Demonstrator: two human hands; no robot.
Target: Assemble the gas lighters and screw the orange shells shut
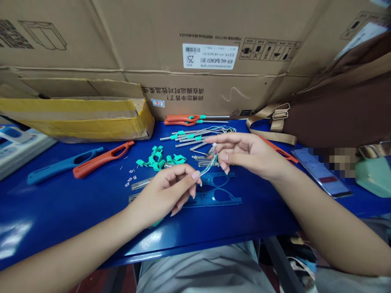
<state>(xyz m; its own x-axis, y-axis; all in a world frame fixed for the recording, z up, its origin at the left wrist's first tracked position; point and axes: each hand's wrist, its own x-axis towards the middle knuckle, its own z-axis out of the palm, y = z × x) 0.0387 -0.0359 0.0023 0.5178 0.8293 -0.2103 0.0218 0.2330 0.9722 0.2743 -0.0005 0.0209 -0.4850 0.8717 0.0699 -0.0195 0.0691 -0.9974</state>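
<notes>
My left hand (177,183) pinches one end of a thin pale wire (207,167) between thumb and forefinger. Its other end runs to my right hand (249,156), whose thumb and fingers close on it by a small clear-and-white part (211,149). A bit of green shows at my right fingertips, partly hidden. Under the hands lie two blue translucent lighter shell halves (226,199), side by side. Clear lighter fuel tanks (142,184) stick out behind my left hand. Green plastic pieces (157,160) are heaped beyond it, and metal lighter tubes (183,142) with wires lie farther back.
Orange lighters (181,119) lie by the cardboard wall (171,53). At left are a blue lighter body (58,166), an orange one (100,160), a yellow-taped box (106,122) and a power strip (24,154). A phone (320,173) and brown bag (336,106) are at right.
</notes>
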